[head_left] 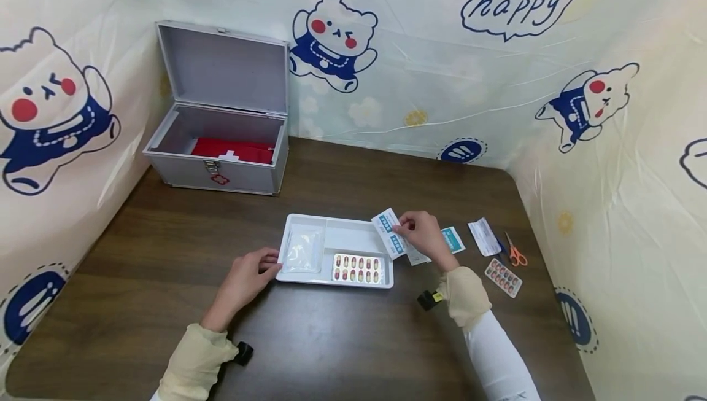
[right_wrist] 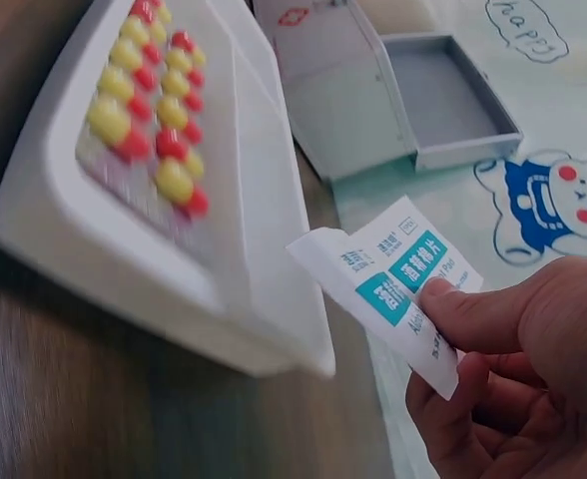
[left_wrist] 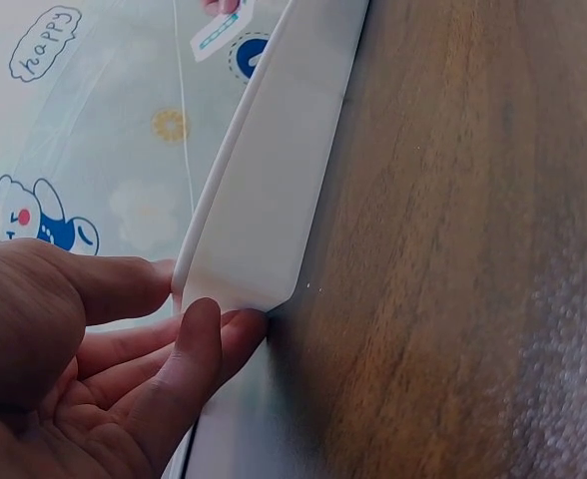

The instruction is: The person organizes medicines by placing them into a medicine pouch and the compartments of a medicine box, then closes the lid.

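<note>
My right hand pinches a white-and-teal alcohol pad packet between thumb and fingers, above the right end of a white divided tray. The packet is tilted. At the tray's left end my left hand holds the edge, thumb at the rim and fingers against the outer wall, as the left wrist view shows. Inside the tray, a clear plastic bag lies in the left compartment. A blister pack of red-and-yellow capsules fills the lower right compartment.
Right of the tray lie another teal packet, a white packet, orange-handled scissors and a second blister pack. An open silver case with a red pouch inside stands at the back left.
</note>
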{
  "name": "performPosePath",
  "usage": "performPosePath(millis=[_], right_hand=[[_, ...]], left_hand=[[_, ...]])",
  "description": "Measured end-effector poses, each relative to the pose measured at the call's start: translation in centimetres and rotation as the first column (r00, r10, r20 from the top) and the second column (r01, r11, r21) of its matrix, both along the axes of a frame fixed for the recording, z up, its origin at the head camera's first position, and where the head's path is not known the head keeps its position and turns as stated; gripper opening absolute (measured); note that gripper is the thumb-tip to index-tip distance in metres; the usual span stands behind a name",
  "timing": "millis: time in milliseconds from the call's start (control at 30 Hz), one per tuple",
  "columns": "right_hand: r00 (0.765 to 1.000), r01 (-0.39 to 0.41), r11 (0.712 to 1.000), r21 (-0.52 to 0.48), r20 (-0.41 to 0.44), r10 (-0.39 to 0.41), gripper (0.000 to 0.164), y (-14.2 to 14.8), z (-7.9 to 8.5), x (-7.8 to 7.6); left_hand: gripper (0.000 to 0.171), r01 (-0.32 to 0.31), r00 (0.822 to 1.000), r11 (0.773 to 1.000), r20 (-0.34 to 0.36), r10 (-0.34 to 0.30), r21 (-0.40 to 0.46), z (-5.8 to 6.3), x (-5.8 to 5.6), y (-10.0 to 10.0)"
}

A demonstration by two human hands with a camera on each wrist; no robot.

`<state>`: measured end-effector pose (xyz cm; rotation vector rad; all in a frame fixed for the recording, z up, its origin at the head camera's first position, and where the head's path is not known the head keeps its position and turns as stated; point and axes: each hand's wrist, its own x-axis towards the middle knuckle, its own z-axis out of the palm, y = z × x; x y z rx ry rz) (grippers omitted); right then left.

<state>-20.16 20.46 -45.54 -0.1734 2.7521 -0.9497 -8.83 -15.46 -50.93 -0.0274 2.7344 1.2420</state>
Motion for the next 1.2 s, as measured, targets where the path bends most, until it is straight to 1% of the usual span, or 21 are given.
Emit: performPosePath(millis=[100,267,367,500,600,867,933,1100,1200], right_hand=[[1.0,0.016,0.999,-0.029,0.007,-0.016,0.014,-1.3,-0.3,0.1],[1.0,0.025,0.998,-0.062,-0.013,-0.026,0.014,-3.2,-0.5,0.6],[0.999,0.017,0.997,-0.075,-0.034,-0.02,0.014,-4.3,-0.6,0.9],[0.999,-0.003,0.994,-0.112,-0.041,-0.001,0.012,-5.7,-1.0,1.3],[1.0,-0.011,0.991,-0.136,-0.027,0.008,0.012,-6.6,-1.3,1.5],[1.0,-0.016,0.986,-0.168,0.013,0.019,0.012,-8.0,-1.8,2.0],[1.0,-0.024,0.985,-0.169,0.013,0.026,0.012,-8.4,-1.8,2.1],[0.997,-0.069,0.989,-0.133,-0.036,0.065,0.018,-9.6,-2.1,2.3],[0.997,-0.079,0.988,-0.135,-0.031,0.075,0.021,-10.4,-2.2,2.5]], left_hand=[[0.033,0.0,1.0,1.0,-0.001,0.0,0.004,0.0,0.1,0.0],[0.033,0.0,1.0,1.0,-0.008,0.0,0.014,0.0,0.1,-0.1],[0.033,0.0,1.0,1.0,-0.007,0.0,0.01,0.1,0.1,0.0],[0.034,-0.004,1.0,1.0,0.011,0.004,-0.002,0.1,0.0,0.1],[0.034,-0.006,1.0,1.0,0.022,0.006,-0.007,0.1,0.0,0.2],[0.033,-0.005,1.0,1.0,0.015,0.005,-0.014,-0.1,0.0,0.2],[0.033,-0.005,1.0,1.0,0.013,0.005,-0.015,-0.1,0.0,0.3],[0.033,0.003,1.0,1.0,0.01,-0.003,-0.019,0.1,0.0,0.3],[0.033,0.008,1.0,1.0,0.006,-0.008,-0.019,0.1,0.1,0.4]])
